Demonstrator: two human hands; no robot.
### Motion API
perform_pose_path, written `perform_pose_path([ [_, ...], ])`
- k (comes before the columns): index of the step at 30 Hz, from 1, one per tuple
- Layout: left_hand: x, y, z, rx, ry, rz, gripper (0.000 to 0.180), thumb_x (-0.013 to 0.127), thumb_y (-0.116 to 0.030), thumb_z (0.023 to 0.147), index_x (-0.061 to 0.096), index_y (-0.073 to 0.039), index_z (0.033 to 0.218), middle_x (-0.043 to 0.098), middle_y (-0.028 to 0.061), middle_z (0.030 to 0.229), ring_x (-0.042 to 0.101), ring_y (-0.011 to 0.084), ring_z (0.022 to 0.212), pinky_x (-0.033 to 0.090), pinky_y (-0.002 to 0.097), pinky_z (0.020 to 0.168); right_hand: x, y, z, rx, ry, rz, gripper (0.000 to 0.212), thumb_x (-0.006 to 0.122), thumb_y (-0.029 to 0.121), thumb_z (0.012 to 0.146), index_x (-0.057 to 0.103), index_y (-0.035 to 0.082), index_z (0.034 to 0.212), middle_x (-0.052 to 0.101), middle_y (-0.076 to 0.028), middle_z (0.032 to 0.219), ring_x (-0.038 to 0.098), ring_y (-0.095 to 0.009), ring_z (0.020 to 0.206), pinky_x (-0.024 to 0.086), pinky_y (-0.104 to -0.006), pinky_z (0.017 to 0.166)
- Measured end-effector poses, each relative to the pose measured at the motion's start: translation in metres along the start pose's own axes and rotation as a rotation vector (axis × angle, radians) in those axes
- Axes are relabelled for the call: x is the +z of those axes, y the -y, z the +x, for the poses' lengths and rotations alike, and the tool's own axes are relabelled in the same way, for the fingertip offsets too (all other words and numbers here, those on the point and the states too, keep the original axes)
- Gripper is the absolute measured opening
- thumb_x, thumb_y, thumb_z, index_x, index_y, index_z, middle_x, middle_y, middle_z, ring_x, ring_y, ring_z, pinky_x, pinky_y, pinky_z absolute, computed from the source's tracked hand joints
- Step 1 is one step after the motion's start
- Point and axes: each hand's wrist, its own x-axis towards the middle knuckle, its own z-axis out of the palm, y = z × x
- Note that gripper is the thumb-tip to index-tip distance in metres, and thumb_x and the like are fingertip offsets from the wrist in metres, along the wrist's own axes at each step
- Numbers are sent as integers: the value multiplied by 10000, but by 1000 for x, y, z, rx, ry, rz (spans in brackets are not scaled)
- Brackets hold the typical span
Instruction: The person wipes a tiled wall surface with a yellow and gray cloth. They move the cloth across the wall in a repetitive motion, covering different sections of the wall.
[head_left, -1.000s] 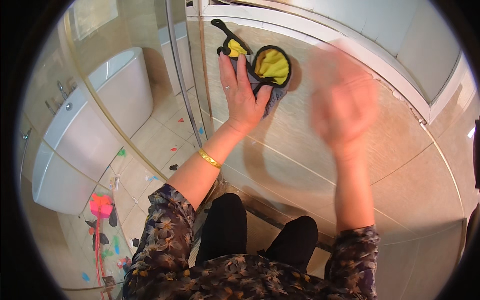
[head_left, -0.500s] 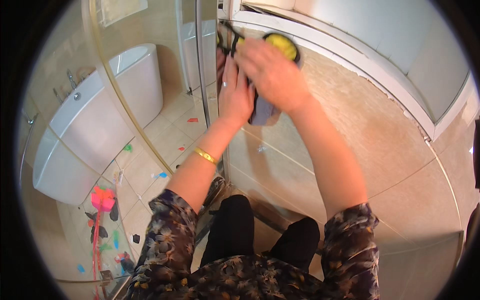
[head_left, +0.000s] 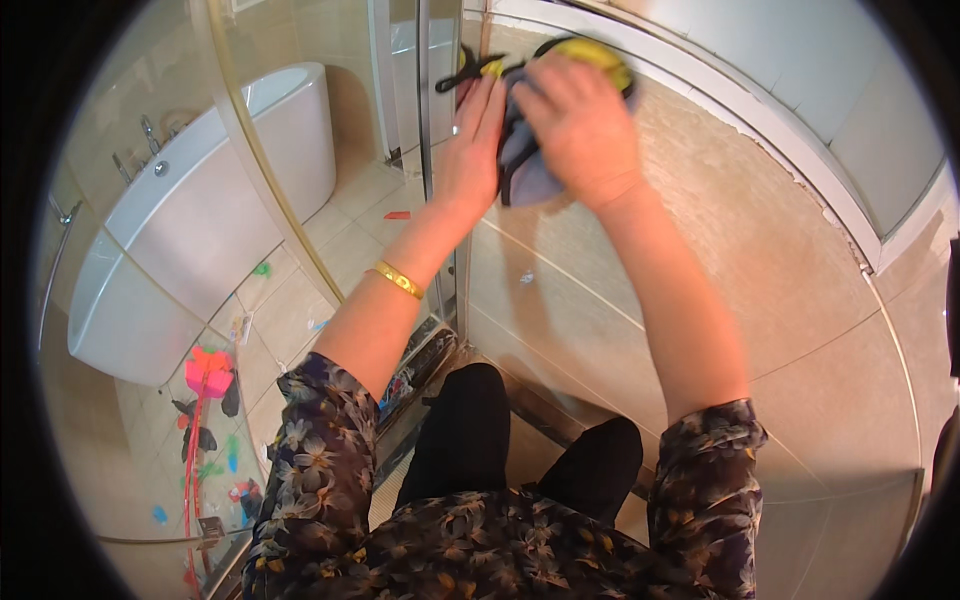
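The person wears a dark top point(head_left: 500, 550) with a print of pale and yellowish flowers. Its left sleeve point(head_left: 318, 440) ends below a golden bracelet point(head_left: 398, 279) with patterned surface. Above this bracelet, the left hand point(head_left: 472, 165) has a silvery ring point(head_left: 457, 130); below it, to the right, are black trousers point(head_left: 465, 430).

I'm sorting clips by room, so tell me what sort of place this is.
Probably a bathroom: a white bathtub with metal taps at its rim, and a pale tiled floor beside it.
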Motion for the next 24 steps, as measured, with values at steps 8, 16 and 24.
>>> perform_pose_path([
  [8, 10, 10, -112, -102, 211, -1, 570, 605, 38, 840, 457, 40, 1391, 293, 282, 1526, 316, 458, 1410, 392, 471, 1093, 32, 35, -92, -165, 249, 208, 392, 582, 145, 810, 643, 64, 1189, 553, -97, 1359, 477, -285, 1314, 397, -437, 1073],
  [16, 15, -35, -28, -516, -166, -752, 474, 518, 60, 925, 470, -24, 1389, 564, 149, 1289, 569, 230, 1121, 468, 327, 939, -25, 29, -3, 154, -34, 104, 394, 645, 162, 778, 635, 94, 1166, 553, -110, 1329, 523, -328, 1246, 397, -494, 1053],
  [24, 3, -21, -32, -351, -87, -798, 407, 473, 133, 911, 590, -26, 1267, 610, 90, 1244, 580, 175, 1099, 481, 274, 912, -30, -12, -37, 5, -47, -7, 319, 615, 192, 813, 667, 123, 1120, 568, -88, 1306, 530, -260, 1248, 403, -466, 1033],
])
